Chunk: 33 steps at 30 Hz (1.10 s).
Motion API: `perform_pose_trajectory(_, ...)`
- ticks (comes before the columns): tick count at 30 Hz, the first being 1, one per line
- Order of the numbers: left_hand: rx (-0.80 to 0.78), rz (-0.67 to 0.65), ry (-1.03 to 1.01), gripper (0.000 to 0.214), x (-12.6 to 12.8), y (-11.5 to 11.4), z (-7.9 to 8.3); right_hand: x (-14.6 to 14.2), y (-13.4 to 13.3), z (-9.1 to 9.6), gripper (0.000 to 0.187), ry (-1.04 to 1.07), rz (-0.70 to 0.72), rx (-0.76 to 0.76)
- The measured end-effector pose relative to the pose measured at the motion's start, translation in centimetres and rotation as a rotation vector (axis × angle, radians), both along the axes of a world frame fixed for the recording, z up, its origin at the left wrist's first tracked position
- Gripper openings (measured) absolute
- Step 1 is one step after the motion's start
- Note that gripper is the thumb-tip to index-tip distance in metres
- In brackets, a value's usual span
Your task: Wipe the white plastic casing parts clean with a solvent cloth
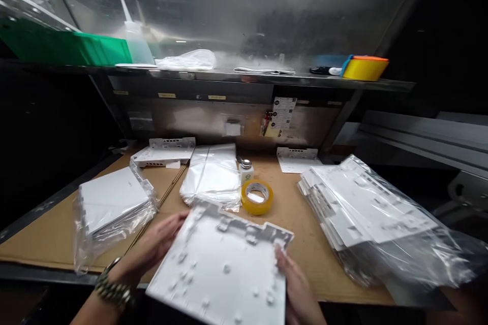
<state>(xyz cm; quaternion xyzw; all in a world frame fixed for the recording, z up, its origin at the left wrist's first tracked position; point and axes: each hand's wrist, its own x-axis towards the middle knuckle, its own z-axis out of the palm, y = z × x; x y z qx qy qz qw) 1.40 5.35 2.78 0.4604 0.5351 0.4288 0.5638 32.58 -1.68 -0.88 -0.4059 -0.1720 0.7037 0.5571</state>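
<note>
A white moulded plastic panel (224, 264) with small raised studs and a notched far edge is held tilted over the front of the cardboard-covered bench (293, 208). My left hand (158, 244), with a metal watch on its wrist, grips the panel's left edge. My right hand (295, 282) grips its right edge, thumb on top. Just beyond the panel lie a roll of yellow tape (256, 196) and a stack of clear plastic bags (213, 175).
A bagged stack of white panels (112, 203) lies at the left and a bigger bagged stack (366, 208) at the right. More white parts (165, 152) and a small bottle (246, 168) sit at the back. The shelf above holds a yellow tub (364, 67) and a squeeze bottle (137, 40).
</note>
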Motion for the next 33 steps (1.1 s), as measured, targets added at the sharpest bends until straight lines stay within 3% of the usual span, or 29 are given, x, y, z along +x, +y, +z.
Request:
perform_pose_trajectory(3, 0.243, -0.006, 0.237, 0.026, 3.8, 7.2, 0.4, 4.1, 0.3, -0.1, 0.063, 0.029, -0.252, -0.073)
perform_pose_trajectory(6, 0.354, -0.013, 0.39, 0.023, 5.9, 11.7, -1.0, 7.1, 0.3, 0.0, 0.068, 0.03, -0.46, -0.044)
perform_pose_trajectory(10, 0.389, -0.025, 0.553, 0.017, 5.9, 13.9, -2.3, 8.9, 0.2, 0.2, 0.079, 0.047, -0.592, -0.031)
perform_pose_trajectory(14, 0.371, -0.039, 0.617, 0.034, 4.4, 15.9, -1.6, 9.3, 0.2, 0.2, 0.081, 0.051, -0.634, -0.035)
perform_pose_trajectory(20, 0.122, -0.18, 0.419, 0.063, 1.8, 19.6, -0.1, 9.5, 0.1, -0.7, 0.082, 0.073, -0.616, -0.07)
perform_pose_trajectory(25, 0.093, -0.222, 0.25, 0.07, 1.3, 19.5, 1.3, 8.9, 0.7, -1.9, 0.07, 0.132, -0.48, -0.055)
perform_pose_trajectory(29, 0.152, -0.275, 0.209, 0.06, 3.7, 16.8, 2.3, 6.3, 2.7, -1.9, 0.056, 0.075, -0.21, -0.009)
perform_pose_trajectory(33, 0.178, -0.388, 0.143, 0.057, 6.8, 13.8, 2.6, 1.9, 6.0, -0.6, 0.048, 0.023, 0.091, 0.209)
